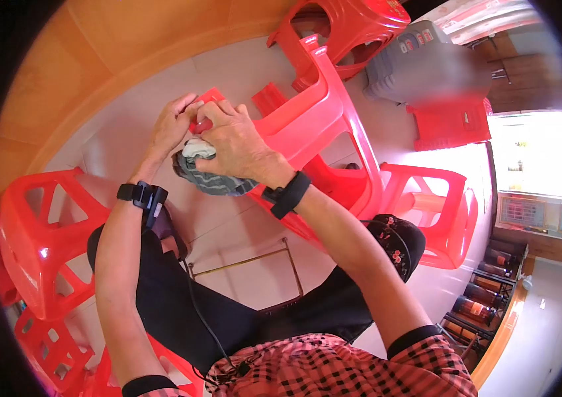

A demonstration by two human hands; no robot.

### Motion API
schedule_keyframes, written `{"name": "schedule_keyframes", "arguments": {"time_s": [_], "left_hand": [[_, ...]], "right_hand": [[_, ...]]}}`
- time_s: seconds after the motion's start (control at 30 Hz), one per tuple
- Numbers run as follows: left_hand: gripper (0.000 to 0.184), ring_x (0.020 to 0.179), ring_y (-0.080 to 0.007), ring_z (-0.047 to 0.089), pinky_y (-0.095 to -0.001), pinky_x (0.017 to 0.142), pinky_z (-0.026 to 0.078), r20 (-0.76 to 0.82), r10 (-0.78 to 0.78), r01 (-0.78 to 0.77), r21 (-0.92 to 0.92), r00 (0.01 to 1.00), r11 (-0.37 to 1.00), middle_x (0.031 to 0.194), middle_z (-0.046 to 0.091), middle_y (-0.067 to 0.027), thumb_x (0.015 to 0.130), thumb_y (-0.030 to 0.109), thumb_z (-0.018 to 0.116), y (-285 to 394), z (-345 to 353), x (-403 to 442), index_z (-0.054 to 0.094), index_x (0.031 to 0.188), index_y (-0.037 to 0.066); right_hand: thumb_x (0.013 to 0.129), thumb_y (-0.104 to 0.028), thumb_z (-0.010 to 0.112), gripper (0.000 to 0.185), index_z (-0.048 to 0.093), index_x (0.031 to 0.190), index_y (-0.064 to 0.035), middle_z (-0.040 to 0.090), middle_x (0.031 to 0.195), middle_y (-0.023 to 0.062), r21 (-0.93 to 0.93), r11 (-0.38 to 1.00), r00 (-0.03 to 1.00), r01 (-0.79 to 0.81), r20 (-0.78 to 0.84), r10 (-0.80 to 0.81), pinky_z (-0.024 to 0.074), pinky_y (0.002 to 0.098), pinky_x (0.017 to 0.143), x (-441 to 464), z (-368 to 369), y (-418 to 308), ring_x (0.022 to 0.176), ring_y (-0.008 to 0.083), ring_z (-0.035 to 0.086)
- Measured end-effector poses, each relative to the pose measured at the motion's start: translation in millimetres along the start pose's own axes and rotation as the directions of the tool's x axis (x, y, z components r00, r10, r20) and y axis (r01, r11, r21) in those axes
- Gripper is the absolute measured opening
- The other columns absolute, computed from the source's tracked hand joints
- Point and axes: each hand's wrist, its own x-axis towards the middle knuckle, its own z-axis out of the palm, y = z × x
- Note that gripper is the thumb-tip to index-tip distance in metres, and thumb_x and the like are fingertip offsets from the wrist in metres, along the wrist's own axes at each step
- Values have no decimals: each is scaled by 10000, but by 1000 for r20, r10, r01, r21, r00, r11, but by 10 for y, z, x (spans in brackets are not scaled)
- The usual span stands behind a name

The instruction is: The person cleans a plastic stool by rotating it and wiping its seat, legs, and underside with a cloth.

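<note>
A red plastic stool [314, 112] lies tipped on its side in front of me, one leg end reaching toward my hands. My left hand [176, 122] is closed around that red leg end, its fingertips near those of the other hand. Bent over the same part, my right hand [231, 135] has its thumb and fingers curled round the red plastic. A grey striped cloth [218, 180] with a white fold hangs beneath my right palm, against the stool. What lies between the fingertips is partly hidden.
More red stools stand at the left [52, 238], the right [436, 212] and the top [344, 33]. Grey stacked stools [406, 59] are at the upper right. A thin metal frame [241, 261] is on the floor between my legs. Bottles [476, 308] fill a rack at the right.
</note>
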Motion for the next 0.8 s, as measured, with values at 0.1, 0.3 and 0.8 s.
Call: {"name": "schedule_keyframes", "arguments": {"time_s": [0.1,0.3,0.8], "left_hand": [[230,645,-112,408,-303,572,373,-41,41,-35,145,998,989,674,484,-37,913,220,516,105,12,-30,513,827,7],[229,660,-130,459,-274,622,411,-37,13,-10,71,999,997,698,548,-72,908,215,532,-148,5,44,580,914,-10],[470,832,-196,572,-307,771,443,109,-105,76,245,988,967,873,633,-134,914,360,507,-20,-68,-6,562,1059,-84]], "right_hand": [[556,-269,750,289,662,756,-81,474,973,49,-2,998,997,-56,-52,56,341,394,735,10,62,-24,957,232,464],[548,-247,740,310,641,762,-45,480,960,65,41,989,985,-144,-94,147,350,400,735,44,133,-43,934,247,466],[570,-195,728,315,688,847,-50,488,1149,85,140,990,999,-4,-38,9,383,414,776,-279,-107,-82,1105,265,448]]}}
